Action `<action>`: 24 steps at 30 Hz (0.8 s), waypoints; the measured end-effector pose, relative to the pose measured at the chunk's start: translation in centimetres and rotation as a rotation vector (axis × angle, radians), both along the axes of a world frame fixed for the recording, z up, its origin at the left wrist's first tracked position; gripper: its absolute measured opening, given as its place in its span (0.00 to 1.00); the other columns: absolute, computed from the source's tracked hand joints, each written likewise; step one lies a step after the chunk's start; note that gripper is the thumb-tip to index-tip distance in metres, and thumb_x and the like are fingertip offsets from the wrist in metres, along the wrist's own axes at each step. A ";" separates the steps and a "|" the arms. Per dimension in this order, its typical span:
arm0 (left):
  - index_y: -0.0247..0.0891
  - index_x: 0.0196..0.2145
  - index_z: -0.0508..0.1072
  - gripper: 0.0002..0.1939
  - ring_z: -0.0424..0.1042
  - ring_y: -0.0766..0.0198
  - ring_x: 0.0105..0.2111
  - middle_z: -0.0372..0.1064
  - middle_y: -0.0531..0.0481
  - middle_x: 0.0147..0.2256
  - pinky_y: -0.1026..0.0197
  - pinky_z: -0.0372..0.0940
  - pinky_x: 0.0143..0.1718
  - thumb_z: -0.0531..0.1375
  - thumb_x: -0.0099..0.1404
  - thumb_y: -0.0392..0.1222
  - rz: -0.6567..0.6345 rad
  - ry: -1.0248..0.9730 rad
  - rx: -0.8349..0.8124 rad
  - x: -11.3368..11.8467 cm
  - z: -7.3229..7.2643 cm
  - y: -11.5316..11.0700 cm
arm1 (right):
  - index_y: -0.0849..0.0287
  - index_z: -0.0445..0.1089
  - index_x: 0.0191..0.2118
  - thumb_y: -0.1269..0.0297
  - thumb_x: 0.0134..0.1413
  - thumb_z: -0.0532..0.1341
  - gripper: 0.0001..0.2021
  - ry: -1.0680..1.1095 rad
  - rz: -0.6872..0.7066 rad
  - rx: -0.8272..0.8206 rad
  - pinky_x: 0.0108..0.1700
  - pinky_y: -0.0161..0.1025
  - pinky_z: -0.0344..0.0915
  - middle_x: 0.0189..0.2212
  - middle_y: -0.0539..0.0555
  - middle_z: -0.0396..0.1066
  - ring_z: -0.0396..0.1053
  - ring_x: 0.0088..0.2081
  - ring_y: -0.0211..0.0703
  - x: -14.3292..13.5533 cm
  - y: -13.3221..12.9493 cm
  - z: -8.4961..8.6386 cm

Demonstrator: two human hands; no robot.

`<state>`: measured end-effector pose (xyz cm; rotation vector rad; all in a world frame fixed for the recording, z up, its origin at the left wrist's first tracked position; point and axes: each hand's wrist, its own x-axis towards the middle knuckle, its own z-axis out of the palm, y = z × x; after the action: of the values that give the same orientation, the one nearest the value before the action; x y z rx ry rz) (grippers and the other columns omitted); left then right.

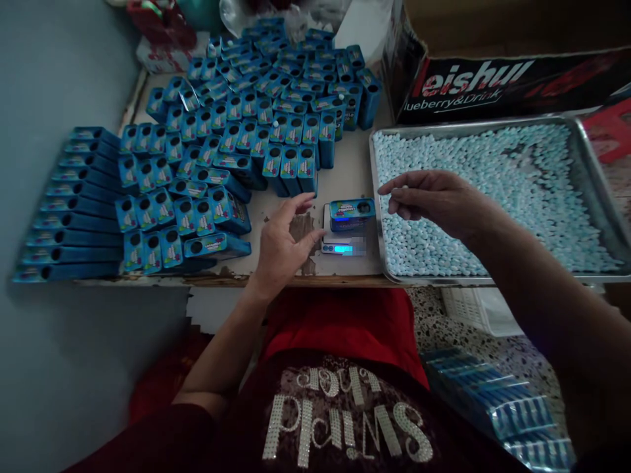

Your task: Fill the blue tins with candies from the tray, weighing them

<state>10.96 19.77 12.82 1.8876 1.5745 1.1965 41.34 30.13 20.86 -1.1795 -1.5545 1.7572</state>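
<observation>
Blue boxes (pixel 236 141), many with a dark round opening in the end facing up, crowd the left and far middle of the worn white table (pixel 345 174) in the head view, and at the far left a row of similar long boxes (pixel 79 220) lies side by side. Near the table's front edge, one blue box (pixel 351 215) lies on a small scale (pixel 344 249) whose display glows light blue. Just left of that box is the left hand (pixel 287 242), its thumb and fingers spread apart, with the fingers toward the standing boxes and the thumb toward the scale. Right of the scale stands a metal tray (pixel 377 197) covered with pale blue and white pellets (pixel 438 246), with a thin patch toward its far right. Over the tray's left part is the right hand (pixel 434 197), its fingers bent and close to the thumb; whether a pellet is pinched between them I cannot tell. Beyond the tray sits a black carton (pixel 468 85) with white and red lettering. On the floor at near right lie blue packs (pixel 507 401) in clear wrap, near a white basket (pixel 468 309).
</observation>
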 end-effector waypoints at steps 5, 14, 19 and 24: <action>0.44 0.73 0.70 0.41 0.73 0.41 0.70 0.74 0.38 0.70 0.38 0.68 0.75 0.81 0.69 0.45 -0.051 0.162 0.112 3.2 0.0 1.9 | 0.59 0.85 0.48 0.62 0.73 0.75 0.07 -0.026 -0.099 0.054 0.30 0.35 0.67 0.34 0.55 0.79 0.68 0.29 0.36 0.3 0.7 0.0; 0.44 0.58 0.82 0.21 0.85 0.46 0.49 0.86 0.45 0.49 0.46 0.80 0.55 0.78 0.69 0.36 -0.102 -0.081 -0.239 5.2 -0.4 4.2 | 0.48 0.85 0.57 0.56 0.66 0.79 0.16 -0.398 -0.221 0.370 0.58 0.59 0.82 0.59 0.63 0.81 0.79 0.62 0.67 3.7 1.0 -2.9; 0.49 0.59 0.85 0.23 0.79 0.48 0.61 0.84 0.47 0.60 0.37 0.61 0.79 0.60 0.77 0.27 -0.230 0.245 0.229 6.0 1.5 5.2 | 0.54 0.79 0.45 0.55 0.80 0.65 0.11 0.058 -0.436 -0.173 0.48 0.46 0.86 0.39 0.59 0.84 0.86 0.44 0.52 -0.4 -2.6 -4.5; 0.51 0.62 0.85 0.26 0.78 0.47 0.59 0.83 0.46 0.60 0.34 0.58 0.79 0.58 0.77 0.28 -0.223 0.349 0.423 6.6 0.8 7.1 | 0.55 0.78 0.43 0.60 0.85 0.60 0.14 0.460 -0.471 -0.432 0.56 0.44 0.85 0.42 0.60 0.87 0.87 0.44 0.47 -2.4 -3.9 -4.7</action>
<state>17.59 26.87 13.58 2.5860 1.2877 1.2197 38.93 26.23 16.17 -1.1056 -0.5907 1.8964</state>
